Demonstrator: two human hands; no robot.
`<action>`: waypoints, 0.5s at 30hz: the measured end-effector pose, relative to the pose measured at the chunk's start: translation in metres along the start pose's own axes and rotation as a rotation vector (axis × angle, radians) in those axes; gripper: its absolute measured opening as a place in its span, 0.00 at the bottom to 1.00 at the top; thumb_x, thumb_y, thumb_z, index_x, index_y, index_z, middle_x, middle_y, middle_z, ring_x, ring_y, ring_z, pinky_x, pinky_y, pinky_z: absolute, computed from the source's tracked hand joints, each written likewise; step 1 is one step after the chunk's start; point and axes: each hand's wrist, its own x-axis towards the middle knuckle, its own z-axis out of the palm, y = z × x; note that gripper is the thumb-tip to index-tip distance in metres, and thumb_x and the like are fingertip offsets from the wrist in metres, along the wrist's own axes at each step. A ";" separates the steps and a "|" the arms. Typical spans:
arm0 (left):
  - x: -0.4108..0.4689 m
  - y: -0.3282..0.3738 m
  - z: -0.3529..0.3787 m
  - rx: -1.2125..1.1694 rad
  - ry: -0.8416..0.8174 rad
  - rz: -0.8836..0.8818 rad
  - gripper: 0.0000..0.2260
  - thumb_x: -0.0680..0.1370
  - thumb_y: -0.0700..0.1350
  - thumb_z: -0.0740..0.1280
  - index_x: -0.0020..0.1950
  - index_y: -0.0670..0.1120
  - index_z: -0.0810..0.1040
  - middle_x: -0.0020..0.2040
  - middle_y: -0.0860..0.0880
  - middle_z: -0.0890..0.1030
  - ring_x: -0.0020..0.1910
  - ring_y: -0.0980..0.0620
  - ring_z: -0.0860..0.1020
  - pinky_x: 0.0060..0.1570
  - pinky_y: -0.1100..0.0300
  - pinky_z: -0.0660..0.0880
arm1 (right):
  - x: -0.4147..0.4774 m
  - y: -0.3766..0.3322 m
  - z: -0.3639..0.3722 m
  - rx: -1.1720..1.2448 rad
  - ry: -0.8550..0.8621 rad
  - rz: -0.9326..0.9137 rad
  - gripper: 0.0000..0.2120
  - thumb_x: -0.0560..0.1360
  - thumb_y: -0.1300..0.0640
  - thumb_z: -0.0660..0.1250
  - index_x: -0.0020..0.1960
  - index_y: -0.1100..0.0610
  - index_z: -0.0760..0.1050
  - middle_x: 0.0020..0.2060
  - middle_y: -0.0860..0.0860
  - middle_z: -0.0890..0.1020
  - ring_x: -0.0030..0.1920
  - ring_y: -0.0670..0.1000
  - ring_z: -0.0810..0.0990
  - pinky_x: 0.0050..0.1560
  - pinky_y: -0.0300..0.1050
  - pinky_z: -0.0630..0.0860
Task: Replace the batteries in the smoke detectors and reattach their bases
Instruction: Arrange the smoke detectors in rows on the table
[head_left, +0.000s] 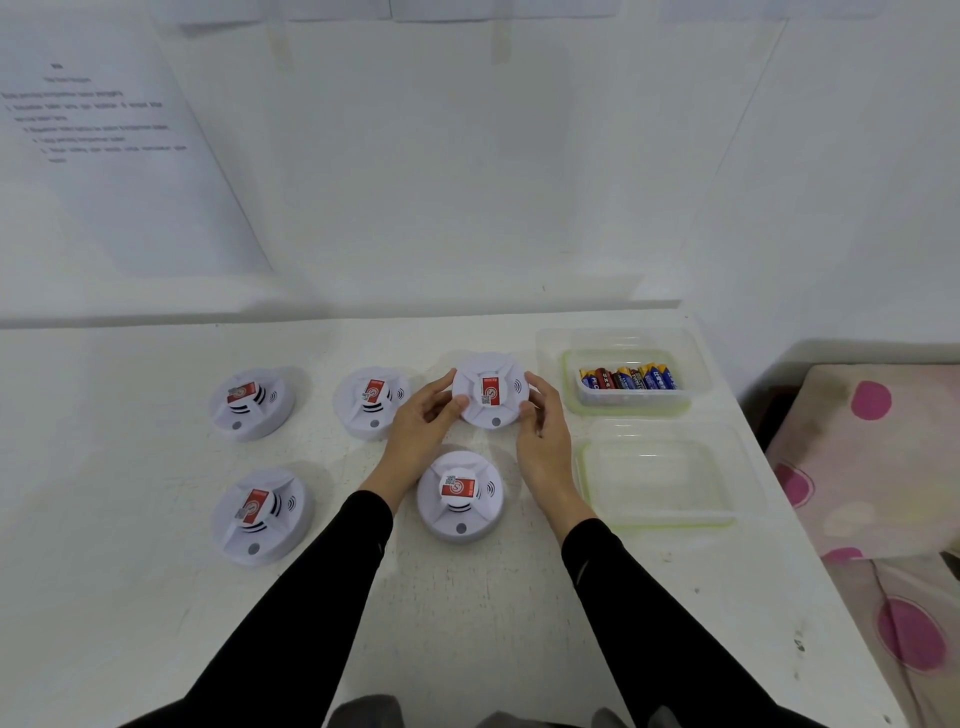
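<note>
Between both hands (423, 421) (543, 441), a round white plastic smoke detector (490, 391)

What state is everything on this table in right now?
Far-right white round smoke detector: gripped by both hands.
Left hand: closed on its rim.
Right hand: closed on its rim.
Other four white detectors: resting on the table, untouched.
Clear plastic tub of batteries: open.
Second clear tub: open, apparently empty.
</note>
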 end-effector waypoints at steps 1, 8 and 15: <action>0.000 0.000 0.000 0.004 -0.001 0.000 0.20 0.79 0.47 0.70 0.71 0.50 0.74 0.59 0.51 0.83 0.60 0.58 0.80 0.64 0.58 0.75 | 0.000 0.000 0.000 -0.001 -0.002 0.000 0.18 0.81 0.65 0.54 0.68 0.52 0.69 0.65 0.46 0.75 0.64 0.43 0.73 0.64 0.37 0.71; 0.000 -0.001 -0.001 0.020 0.003 -0.014 0.21 0.79 0.49 0.70 0.72 0.52 0.74 0.62 0.49 0.82 0.62 0.56 0.79 0.66 0.56 0.74 | 0.000 0.000 0.000 -0.005 -0.001 0.001 0.18 0.82 0.65 0.54 0.68 0.52 0.69 0.64 0.47 0.75 0.64 0.43 0.73 0.59 0.26 0.70; -0.003 0.001 0.002 0.054 0.020 -0.021 0.20 0.80 0.49 0.69 0.72 0.52 0.74 0.59 0.54 0.81 0.59 0.62 0.78 0.59 0.67 0.74 | -0.002 -0.001 0.000 -0.062 0.001 -0.002 0.18 0.82 0.63 0.55 0.70 0.53 0.68 0.66 0.48 0.73 0.65 0.43 0.71 0.66 0.38 0.70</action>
